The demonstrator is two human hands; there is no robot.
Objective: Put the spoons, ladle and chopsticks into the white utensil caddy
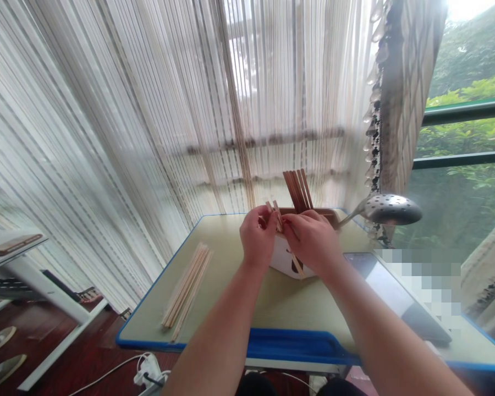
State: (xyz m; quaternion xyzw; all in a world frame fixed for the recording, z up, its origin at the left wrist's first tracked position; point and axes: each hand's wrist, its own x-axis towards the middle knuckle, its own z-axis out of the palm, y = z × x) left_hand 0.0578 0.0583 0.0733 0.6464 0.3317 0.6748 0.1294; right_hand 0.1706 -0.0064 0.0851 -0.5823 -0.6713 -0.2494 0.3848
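Observation:
Both my hands are together above the front of a white utensil holder with a brown rim (334, 213). Between them is a pair of pale wooden chopsticks (297, 266), slanting down to the right, with what looks like a clear wrapper at the top. My left hand (259, 236) pinches the chopsticks near their upper ends. My right hand (315, 237) grips them just beside it, its fingertips partly hidden. Several dark brown chopsticks (298, 190) stand in the holder behind my right hand. A metal skimmer (391, 210) leans out of its right side, perforated bowl up.
Several wrapped pale chopsticks (187, 289) lie on the left of the blue-edged table (226, 308). A tablet-like flat device (396, 297) lies at the right. Curtains (148, 110) hang behind. A white power strip (149, 369) with cords is below the front edge.

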